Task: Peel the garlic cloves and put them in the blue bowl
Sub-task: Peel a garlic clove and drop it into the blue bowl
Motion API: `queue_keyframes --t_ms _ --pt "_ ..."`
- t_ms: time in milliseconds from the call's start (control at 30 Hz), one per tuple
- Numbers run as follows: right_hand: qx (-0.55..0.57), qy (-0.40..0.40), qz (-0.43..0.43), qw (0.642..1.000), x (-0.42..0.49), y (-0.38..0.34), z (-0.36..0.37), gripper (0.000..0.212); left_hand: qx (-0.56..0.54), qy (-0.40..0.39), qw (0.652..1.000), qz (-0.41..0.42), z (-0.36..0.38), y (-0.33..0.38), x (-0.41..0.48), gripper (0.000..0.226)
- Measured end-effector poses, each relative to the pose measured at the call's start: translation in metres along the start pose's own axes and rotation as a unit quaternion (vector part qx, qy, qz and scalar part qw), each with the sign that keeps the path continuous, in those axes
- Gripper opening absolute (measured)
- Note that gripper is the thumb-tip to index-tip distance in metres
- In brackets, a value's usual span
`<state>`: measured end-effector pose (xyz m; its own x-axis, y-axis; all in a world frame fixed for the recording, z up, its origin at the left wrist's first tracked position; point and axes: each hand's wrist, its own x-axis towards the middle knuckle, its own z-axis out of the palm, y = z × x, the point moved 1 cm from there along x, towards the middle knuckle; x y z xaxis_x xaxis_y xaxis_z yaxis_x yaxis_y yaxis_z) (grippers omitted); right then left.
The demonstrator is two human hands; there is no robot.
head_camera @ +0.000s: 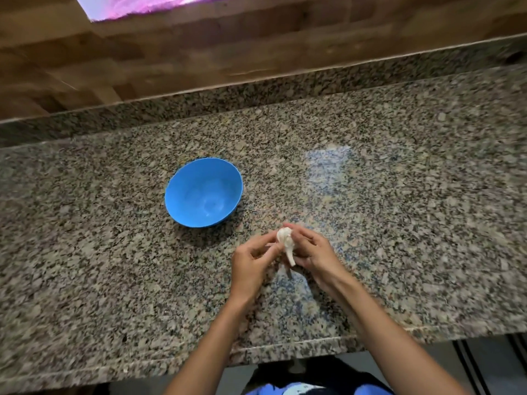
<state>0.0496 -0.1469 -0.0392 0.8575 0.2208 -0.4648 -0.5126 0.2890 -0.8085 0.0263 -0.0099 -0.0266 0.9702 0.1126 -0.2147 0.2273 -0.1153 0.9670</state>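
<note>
Speckled grey-brown granite worktop [399, 195] carries a round blue plastic bowl [204, 192], standing upright. Just in front of the bowl and to its right, both hands hold a white papery garlic bulb [286, 240] above the worktop: the left hand [251, 263] pinches its skin, and the right hand [313, 252] curls round it.

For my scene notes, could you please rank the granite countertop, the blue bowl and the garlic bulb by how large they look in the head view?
1. Granite countertop, by far the largest.
2. Blue bowl.
3. Garlic bulb, smallest, partly covered by the fingers of both hands.
</note>
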Motion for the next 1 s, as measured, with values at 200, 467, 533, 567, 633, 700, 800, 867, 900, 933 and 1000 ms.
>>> queue_keyframes --t_ms 200,467,533,567,633,700,800,867,900,933,1000 --pt "-0.042 0.016 -0.017 0.999 0.002 0.005 0.008 0.019 0.103 0.011 0.994 0.046 -0.006 0.004 0.008 0.03" --pt "-0.036 0.05 -0.044 0.997 -0.002 0.01 0.013 0.023 0.261 -0.018 0.956 0.136 -0.007 0.001 0.017 0.028" --pt "-0.034 0.063 -0.043 0.996 -0.002 0.011 0.013 0.024 0.274 -0.028 0.95 0.146 -0.005 0.002 0.019 0.023" --pt "-0.03 0.068 -0.041 0.996 -0.001 0.012 0.014 0.023 0.282 -0.029 0.946 0.155 -0.003 0.002 0.019 0.021" --pt "-0.024 0.077 -0.034 0.996 0.0 0.011 0.015 0.022 0.301 -0.03 0.938 0.168 -0.001 0.002 0.02 0.019" --pt "-0.016 0.081 -0.025 0.996 -0.001 0.01 0.014 0.02 0.309 -0.04 0.936 0.166 -0.002 0.001 0.022 0.022" --pt "0.019 0.054 -0.006 0.998 -0.002 0.006 0.007 0.021 0.21 -0.109 0.967 0.098 -0.009 0.002 0.025 0.03" --pt "0.024 0.022 0.001 0.999 -0.004 0.004 0.005 0.024 0.145 -0.147 0.977 0.055 -0.014 0.001 0.029 0.034" --pt "0.026 0.017 0.006 0.999 -0.004 0.005 0.005 0.025 0.126 -0.154 0.979 0.042 -0.015 -0.001 0.029 0.035" --pt "0.029 0.016 0.013 0.999 -0.005 0.006 0.005 0.026 0.107 -0.155 0.982 0.031 -0.015 -0.002 0.029 0.036" --pt "0.03 0.004 0.03 0.999 -0.006 0.009 0.009 0.029 0.087 -0.144 0.986 0.017 -0.013 -0.003 0.027 0.036"
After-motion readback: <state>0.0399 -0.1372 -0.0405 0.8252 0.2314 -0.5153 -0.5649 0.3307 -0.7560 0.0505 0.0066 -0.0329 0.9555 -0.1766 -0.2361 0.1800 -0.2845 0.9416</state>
